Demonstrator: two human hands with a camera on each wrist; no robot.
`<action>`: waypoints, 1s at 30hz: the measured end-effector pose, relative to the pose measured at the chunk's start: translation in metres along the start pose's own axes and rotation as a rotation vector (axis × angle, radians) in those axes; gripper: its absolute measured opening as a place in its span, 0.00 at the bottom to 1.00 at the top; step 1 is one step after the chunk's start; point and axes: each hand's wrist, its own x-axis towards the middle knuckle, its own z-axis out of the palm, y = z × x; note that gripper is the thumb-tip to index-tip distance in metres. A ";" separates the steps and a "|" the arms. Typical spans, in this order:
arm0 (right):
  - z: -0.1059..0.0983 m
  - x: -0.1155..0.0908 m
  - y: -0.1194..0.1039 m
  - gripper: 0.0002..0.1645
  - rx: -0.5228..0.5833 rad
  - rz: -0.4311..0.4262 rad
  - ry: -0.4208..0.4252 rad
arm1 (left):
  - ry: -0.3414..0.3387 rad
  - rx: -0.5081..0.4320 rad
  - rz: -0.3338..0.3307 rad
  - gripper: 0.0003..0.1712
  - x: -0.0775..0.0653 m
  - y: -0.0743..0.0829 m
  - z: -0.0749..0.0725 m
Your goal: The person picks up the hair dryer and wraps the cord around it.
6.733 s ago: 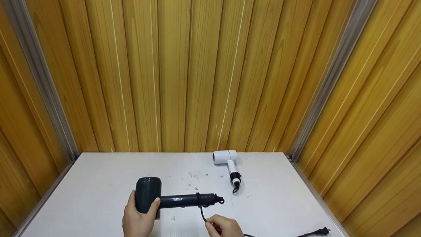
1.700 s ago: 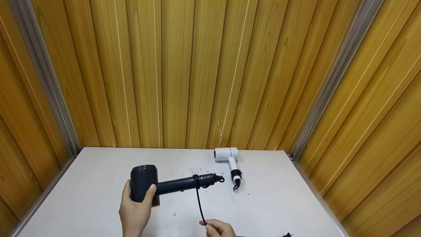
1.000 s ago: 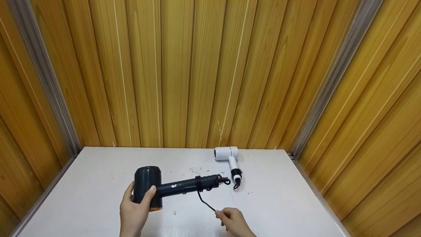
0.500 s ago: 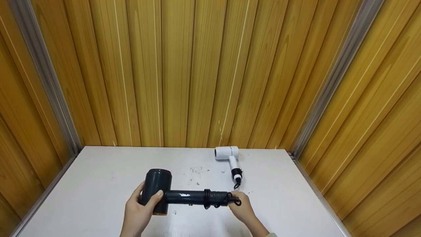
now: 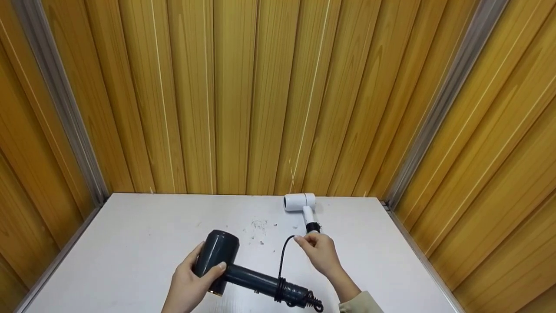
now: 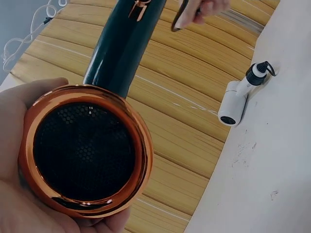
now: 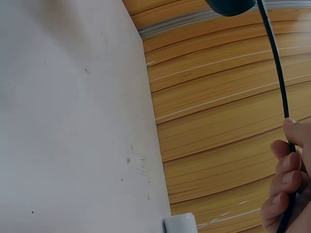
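Observation:
My left hand point(image 5: 189, 278) grips the barrel of a dark green hair dryer point(image 5: 254, 278), its handle slanting down to the right. In the left wrist view a copper ring point(image 6: 146, 160) surrounds the dryer's dark mesh end. Several turns of black power cord point(image 5: 281, 261) are wound round the handle near its lower end. From these turns the cord arcs up to my right hand point(image 5: 321, 254), which pinches it between thumb and fingers. In the right wrist view the cord point(image 7: 277, 63) runs straight down into the curled fingers point(image 7: 286, 182).
A white hair dryer point(image 5: 299, 202) lies at the back of the white table point(image 5: 130, 243), black cord wrapped on its handle, partly behind my right hand. Wood-patterned panels point(image 5: 230, 95) rise behind and at both sides. White cable point(image 6: 31, 34) shows at the left wrist view's corner.
My right hand has carried the cord round the handle, from below it to above and behind. More turns are wound on. The green dryer has shifted right and its handle now tips downward.

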 end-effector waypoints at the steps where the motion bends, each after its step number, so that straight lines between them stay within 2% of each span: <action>1: -0.001 0.001 -0.003 0.21 0.006 -0.015 0.006 | 0.007 0.018 0.012 0.49 0.000 0.000 0.001; 6: -0.008 0.005 -0.026 0.18 0.015 -0.087 0.020 | 0.066 0.108 0.029 0.52 -0.001 -0.003 0.005; 12: -0.014 0.002 -0.046 0.15 -0.005 -0.131 0.002 | 0.102 0.158 0.052 0.53 0.000 -0.007 0.010; 20: -0.024 -0.025 -0.103 0.08 -0.019 -0.173 -0.039 | 0.202 0.244 0.116 0.52 0.005 -0.013 0.015; 24: -0.027 -0.035 -0.117 0.07 -0.014 -0.181 -0.058 | 0.256 0.248 0.140 0.51 0.009 -0.017 0.016; 30: -0.028 -0.049 -0.125 0.06 -0.011 -0.261 -0.052 | 0.365 0.243 0.179 0.50 0.015 -0.017 0.023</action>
